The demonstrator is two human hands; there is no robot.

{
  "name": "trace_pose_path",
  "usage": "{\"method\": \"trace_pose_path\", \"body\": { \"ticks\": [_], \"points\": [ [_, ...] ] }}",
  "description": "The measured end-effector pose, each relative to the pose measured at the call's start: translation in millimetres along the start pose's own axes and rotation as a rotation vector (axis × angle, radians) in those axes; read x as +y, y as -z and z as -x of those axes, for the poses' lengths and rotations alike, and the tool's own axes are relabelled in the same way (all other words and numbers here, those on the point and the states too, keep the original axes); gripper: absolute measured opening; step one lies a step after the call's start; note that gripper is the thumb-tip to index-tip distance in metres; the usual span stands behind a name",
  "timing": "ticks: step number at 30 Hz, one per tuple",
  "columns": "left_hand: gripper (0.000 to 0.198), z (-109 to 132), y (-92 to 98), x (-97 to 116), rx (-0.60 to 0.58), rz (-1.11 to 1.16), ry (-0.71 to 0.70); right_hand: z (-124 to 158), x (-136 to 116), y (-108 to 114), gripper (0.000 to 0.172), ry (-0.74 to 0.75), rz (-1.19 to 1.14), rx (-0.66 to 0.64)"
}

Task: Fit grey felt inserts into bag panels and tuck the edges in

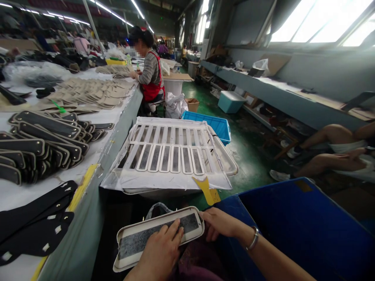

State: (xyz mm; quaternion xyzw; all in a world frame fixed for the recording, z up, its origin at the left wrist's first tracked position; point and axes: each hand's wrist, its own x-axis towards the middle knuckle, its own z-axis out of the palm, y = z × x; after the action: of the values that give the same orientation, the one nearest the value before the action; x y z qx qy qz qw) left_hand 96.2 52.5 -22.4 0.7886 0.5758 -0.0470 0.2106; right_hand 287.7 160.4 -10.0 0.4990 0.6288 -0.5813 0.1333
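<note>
Two of my hands are on one long pale piece (146, 237) with a dark grey strip down its middle, set low in front of me and slanting, its 3 o'clock end higher than its 9 o'clock end. My left hand (162, 249) lies over the strip with the fingers stretched out, their tips resting on the face. My right hand (221, 224) is at the rounded 3 o'clock end, one fingertip against the rim and the other fingers curled; I cannot tell whether it pinches the edge. Reading the clock from that piece, a white slatted frame (164, 182) stands at 12, carrying six oblong framed pieces (175, 159) in a row. A yellow flat thing (206, 191) hangs at its near edge, between 1 and 2, and a light blue crate (225, 127) sits farther back at 1. At 3, a deep blue bin (281, 210) is just beside my right arm. On the desk (98, 156), black pieces with metal studs (38, 222) lie at 9, dark pale-edged pieces (52, 134) heap at 10, and tan pieces (88, 91) spread at 11. Beyond the frame, near 12, a person in a red apron (154, 80) sits at the same desk.
</note>
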Motion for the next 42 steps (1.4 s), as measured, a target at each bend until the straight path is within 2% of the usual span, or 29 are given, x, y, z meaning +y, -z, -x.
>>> {"method": "trace_pose_path", "body": {
  "ticks": [2,5,9,13,19,29,36,42],
  "points": [
    [0.049,1,0.8,0,-0.003,0.017,0.002,-1,7,3,0.038,-0.023,-0.236,-0.051],
    [0.049,2,1.2,0,-0.006,0.033,0.007,-3,20,0,0.029,-0.001,-0.444,-0.033],
    [0.049,2,0.8,1,0.006,0.035,0.006,-9,35,-8,0.045,0.063,-0.521,-0.022],
    [0.048,1,0.9,0,0.024,0.041,0.006,-13,39,-7,0.057,0.108,-0.499,-0.040],
    [0.049,2,-0.2,-3,0.020,0.059,0.010,-17,40,3,0.054,0.165,-0.533,-0.159],
    [0.050,-2,6.8,-4,-0.016,0.079,-0.013,-29,22,22,0.049,0.029,-0.375,-0.305],
    [0.053,-3,-0.9,-5,-0.042,0.102,-0.012,-35,-2,22,0.026,-0.112,-0.168,-0.284],
    [0.062,5,8.3,-3,0.018,0.202,0.024,-30,-7,18,0.028,-0.103,-0.063,-0.257]
  ]
}}
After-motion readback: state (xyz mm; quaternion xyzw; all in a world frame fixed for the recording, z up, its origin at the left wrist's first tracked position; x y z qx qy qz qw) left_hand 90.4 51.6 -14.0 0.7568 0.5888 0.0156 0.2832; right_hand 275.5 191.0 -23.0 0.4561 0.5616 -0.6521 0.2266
